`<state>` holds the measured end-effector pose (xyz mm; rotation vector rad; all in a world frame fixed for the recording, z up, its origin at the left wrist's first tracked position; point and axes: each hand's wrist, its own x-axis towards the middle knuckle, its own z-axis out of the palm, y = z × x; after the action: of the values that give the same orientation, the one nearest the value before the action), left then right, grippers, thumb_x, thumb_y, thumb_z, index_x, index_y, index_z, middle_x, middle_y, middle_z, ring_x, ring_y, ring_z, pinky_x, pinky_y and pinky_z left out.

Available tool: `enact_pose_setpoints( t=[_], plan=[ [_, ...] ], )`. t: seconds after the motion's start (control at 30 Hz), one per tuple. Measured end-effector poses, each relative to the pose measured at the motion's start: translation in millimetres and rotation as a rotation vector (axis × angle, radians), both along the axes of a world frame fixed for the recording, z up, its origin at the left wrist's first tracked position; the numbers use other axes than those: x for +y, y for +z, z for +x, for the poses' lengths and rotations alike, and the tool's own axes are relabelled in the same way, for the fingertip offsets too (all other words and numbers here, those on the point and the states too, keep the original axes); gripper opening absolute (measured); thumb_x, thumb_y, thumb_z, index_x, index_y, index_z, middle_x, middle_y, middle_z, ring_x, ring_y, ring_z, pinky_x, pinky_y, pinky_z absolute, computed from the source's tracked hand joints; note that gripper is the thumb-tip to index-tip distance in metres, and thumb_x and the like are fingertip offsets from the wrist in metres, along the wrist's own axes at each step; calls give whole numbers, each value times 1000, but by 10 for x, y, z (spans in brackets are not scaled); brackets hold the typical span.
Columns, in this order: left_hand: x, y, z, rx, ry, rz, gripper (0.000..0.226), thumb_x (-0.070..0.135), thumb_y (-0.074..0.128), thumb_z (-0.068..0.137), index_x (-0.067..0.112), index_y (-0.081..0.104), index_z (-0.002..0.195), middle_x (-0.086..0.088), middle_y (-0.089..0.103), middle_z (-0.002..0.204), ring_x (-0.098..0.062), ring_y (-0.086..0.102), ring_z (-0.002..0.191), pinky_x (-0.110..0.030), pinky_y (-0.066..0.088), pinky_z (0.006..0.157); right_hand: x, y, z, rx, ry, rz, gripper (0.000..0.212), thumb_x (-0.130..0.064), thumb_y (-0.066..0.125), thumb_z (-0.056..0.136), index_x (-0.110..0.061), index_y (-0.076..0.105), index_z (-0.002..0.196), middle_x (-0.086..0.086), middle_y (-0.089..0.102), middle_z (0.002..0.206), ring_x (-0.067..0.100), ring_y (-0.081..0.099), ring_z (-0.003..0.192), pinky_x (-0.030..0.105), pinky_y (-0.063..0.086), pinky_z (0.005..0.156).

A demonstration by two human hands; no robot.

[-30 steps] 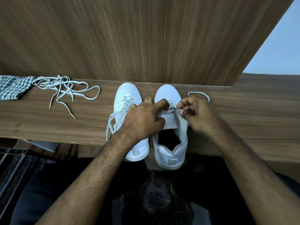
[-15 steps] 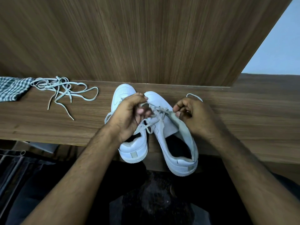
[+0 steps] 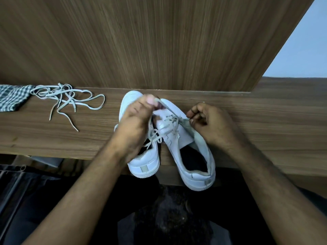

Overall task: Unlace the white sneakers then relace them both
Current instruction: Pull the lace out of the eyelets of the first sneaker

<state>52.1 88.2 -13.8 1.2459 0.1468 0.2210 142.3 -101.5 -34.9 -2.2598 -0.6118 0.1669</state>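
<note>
Two white sneakers stand side by side on a wooden ledge point(image 3: 265, 131), heels hanging over its front edge. The left sneaker point(image 3: 147, 164) is mostly under my left hand point(image 3: 136, 124), which pinches a lace end near the toes. The right sneaker point(image 3: 194, 156) is turned with its heel to the right; a grey-white lace point(image 3: 167, 129) crosses its eyelets over the tongue. My right hand point(image 3: 210, 124) pinches the other end of that lace at the shoe's right side.
A loose tangled lace point(image 3: 69, 99) lies on the ledge at the left, beside a checked cloth point(image 3: 12, 98) at the left edge. A wood-grain panel rises right behind the shoes. Below the ledge are my dark-clothed lap and the floor.
The right sneaker slid toward me and its heel swung right. My left hand rose toward the toes, drawing the lace out; my right hand stayed at the shoe's right side.
</note>
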Motion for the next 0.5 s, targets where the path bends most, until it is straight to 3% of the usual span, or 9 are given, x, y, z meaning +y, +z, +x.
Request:
enact_pose_setpoints(
  t=[0.07,0.1,0.13,0.17,0.23,0.3,0.37,0.43,0.5],
  plan=[
    [150,118,-13,-120,-38,-573,24,14,43,102,15,55,81,-2,66,77,-16,69,77,-34,59,85,1,4,0,6,-6,12,19,-8,68,89,-25,70,96,-11,71,81,4,67,76,26,56,80],
    [216,160,-22,-127,-57,-708,22,18,43,98,19,49,77,2,60,66,-12,66,63,-32,61,77,3,3,4,13,-10,20,19,-8,68,89,-26,70,95,-11,71,80,4,68,75,27,56,80],
    [258,167,-27,-83,-58,-706,20,23,42,95,22,44,75,6,50,57,-8,54,46,-25,57,57,4,-3,4,22,-11,23,18,-9,68,89,-26,69,95,-12,71,80,4,67,75,28,57,80],
    [269,152,-26,4,-30,-585,19,26,43,94,23,42,75,8,41,52,-6,39,35,-18,41,40,3,-9,4,30,-11,25,18,-9,68,89,-26,69,95,-11,70,79,3,67,74,28,57,80],
    [222,37,-33,166,58,-63,16,32,54,94,23,51,82,6,40,55,-9,28,34,-16,21,36,6,-18,5,35,-4,20,18,-10,69,89,-27,69,95,-11,70,80,2,67,75,27,57,80],
    [81,-85,-29,180,87,588,21,42,70,92,24,61,98,7,51,62,-13,43,44,-23,33,38,9,-15,1,32,0,23,17,-12,71,89,-27,69,96,-11,71,81,1,67,77,25,56,80],
    [-54,-199,-22,137,71,1145,25,54,69,90,32,68,101,9,58,71,-11,58,60,-31,48,52,8,-3,-8,40,-2,41,14,-14,73,90,-27,70,96,-11,71,81,2,67,77,21,54,78],
    [-110,-178,3,127,118,1401,20,50,66,92,31,70,97,8,58,84,-16,62,77,-36,49,63,-1,8,-10,85,-11,74,13,-15,75,89,-25,71,97,-8,72,81,6,68,78,20,53,76],
    [-76,-177,29,185,126,1457,12,39,65,95,28,71,96,9,54,93,-17,60,84,-34,45,66,-15,10,-13,128,-22,124,12,-16,77,88,-23,71,97,-6,72,80,6,68,76,19,52,74]
  ],
)
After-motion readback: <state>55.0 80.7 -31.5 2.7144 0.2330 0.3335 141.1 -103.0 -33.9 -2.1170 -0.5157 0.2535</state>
